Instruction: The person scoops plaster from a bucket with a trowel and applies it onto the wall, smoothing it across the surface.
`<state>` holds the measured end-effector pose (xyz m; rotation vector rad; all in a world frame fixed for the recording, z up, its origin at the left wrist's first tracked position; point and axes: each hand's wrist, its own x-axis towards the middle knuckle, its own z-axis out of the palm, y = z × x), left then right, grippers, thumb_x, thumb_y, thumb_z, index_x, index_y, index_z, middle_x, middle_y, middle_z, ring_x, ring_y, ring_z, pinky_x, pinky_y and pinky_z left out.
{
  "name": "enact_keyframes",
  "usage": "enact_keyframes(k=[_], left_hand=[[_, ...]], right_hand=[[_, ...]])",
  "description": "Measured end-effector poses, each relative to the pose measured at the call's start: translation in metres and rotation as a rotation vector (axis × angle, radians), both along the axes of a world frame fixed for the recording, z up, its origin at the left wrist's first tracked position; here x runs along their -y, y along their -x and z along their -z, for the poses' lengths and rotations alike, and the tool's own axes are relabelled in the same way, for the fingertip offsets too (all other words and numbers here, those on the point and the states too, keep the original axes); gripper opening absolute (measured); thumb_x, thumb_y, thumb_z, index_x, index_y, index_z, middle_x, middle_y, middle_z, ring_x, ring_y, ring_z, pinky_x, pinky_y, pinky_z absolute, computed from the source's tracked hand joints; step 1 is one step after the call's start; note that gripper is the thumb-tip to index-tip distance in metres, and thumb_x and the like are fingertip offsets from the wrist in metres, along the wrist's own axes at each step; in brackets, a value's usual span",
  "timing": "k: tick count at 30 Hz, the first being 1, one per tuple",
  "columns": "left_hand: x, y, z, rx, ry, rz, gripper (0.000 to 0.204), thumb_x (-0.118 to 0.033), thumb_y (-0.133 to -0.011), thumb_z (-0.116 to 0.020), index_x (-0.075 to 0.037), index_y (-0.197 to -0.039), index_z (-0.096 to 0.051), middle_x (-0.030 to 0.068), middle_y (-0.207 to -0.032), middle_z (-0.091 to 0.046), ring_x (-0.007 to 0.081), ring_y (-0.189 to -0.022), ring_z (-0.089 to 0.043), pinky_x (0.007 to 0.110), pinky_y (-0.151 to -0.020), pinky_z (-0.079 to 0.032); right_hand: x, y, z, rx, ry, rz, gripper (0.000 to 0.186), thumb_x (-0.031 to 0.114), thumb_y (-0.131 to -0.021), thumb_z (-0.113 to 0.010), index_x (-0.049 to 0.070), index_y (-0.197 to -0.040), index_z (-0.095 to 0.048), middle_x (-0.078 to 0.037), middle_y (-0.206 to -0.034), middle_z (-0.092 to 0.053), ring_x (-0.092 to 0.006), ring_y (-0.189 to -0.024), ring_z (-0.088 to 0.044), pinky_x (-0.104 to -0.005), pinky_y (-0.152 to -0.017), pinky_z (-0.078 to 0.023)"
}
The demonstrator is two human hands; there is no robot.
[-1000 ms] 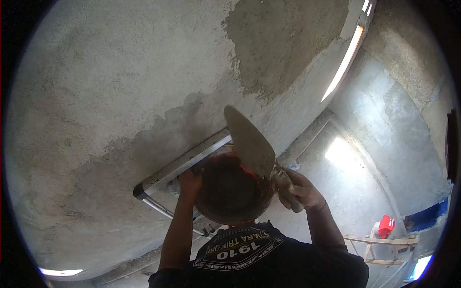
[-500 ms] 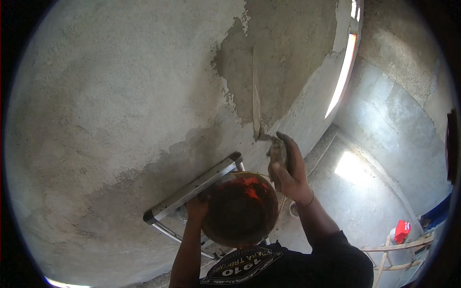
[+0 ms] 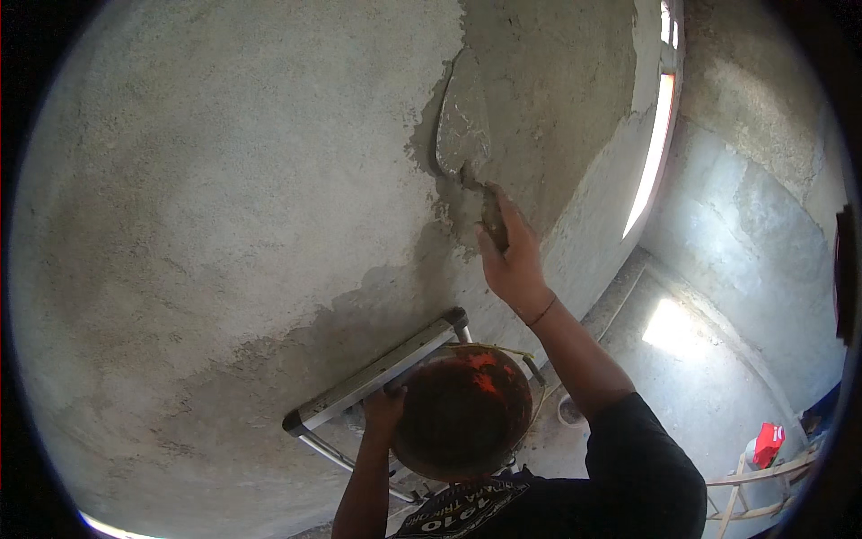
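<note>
My right hand (image 3: 515, 264) is closed round the handle of a pointed trowel (image 3: 463, 119), arm stretched forward. The blade lies nearly flat at the wall (image 3: 224, 162), over the left border of a darker, damp-looking mortar patch (image 3: 548, 99). Lower down, my left hand (image 3: 384, 411) grips the left rim of a round, dark bucket (image 3: 462, 413), its fingers partly behind the rim. Orange-red patches show inside the bucket's far wall; its dark bottom is hard to make out.
An aluminium ladder (image 3: 377, 373) leans close to the wall, just left of the bucket. A small round container (image 3: 570, 411) stands on the floor. At lower right are a red item (image 3: 768, 444) and a wooden frame (image 3: 763, 472). A bright narrow opening (image 3: 651, 157) cuts the wall at right.
My right hand has moved up and slightly left along the wall. The trowel has turned from edge-on to showing its broad face. My left hand stays on the bucket.
</note>
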<state>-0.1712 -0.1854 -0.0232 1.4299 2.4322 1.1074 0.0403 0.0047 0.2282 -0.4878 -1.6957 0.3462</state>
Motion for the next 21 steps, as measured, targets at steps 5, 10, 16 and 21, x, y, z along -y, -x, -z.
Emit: enact_keyframes(k=[5, 10, 16, 21], left_hand=[[0.005, 0.001, -0.009, 0.075, 0.104, -0.049, 0.066, -0.033, -0.074, -0.073, -0.004, -0.129, -0.049, 0.0239, -0.133, -0.048, 0.0426, -0.126, -0.04, 0.046, -0.107, -0.031], [0.006, 0.005, 0.002, 0.028, 0.051, -0.015, 0.065, -0.03, -0.075, -0.073, -0.003, -0.129, -0.049, 0.025, -0.133, -0.047, 0.0424, -0.127, -0.04, 0.046, -0.107, -0.03], [0.004, 0.0, -0.006, -0.034, 0.033, -0.005, 0.067, -0.028, -0.073, -0.074, -0.003, -0.129, -0.049, 0.0246, -0.133, -0.046, 0.0429, -0.127, -0.038, 0.046, -0.107, -0.03], [0.003, -0.001, -0.005, 0.02, 0.014, -0.036, 0.067, -0.028, -0.072, -0.075, -0.003, -0.129, -0.049, 0.0244, -0.133, -0.046, 0.0429, -0.127, -0.038, 0.046, -0.107, -0.03]], right_hand=[[-0.001, -0.006, 0.014, 0.166, 0.038, -0.041, 0.053, 0.002, -0.084, -0.057, -0.002, -0.133, -0.04, -0.028, -0.105, -0.055, -0.0444, -0.093, -0.058, -0.0431, -0.078, -0.048], [0.014, -0.02, 0.056, 0.129, 0.123, -0.11, 0.054, 0.005, -0.086, -0.057, 0.0, -0.136, -0.039, -0.025, -0.106, -0.057, -0.0398, -0.095, -0.059, -0.0406, -0.08, -0.048], [-0.008, -0.004, 0.025, -0.182, 0.48, -0.36, 0.052, 0.012, -0.091, -0.056, -0.003, -0.137, -0.036, -0.018, -0.116, -0.057, -0.0248, -0.105, -0.056, -0.0346, -0.091, -0.043], [-0.006, 0.012, -0.001, -0.315, 0.259, -0.433, 0.051, 0.013, -0.092, -0.055, -0.002, -0.137, -0.037, -0.017, -0.116, -0.056, -0.0214, -0.106, -0.054, -0.0329, -0.092, -0.042]])
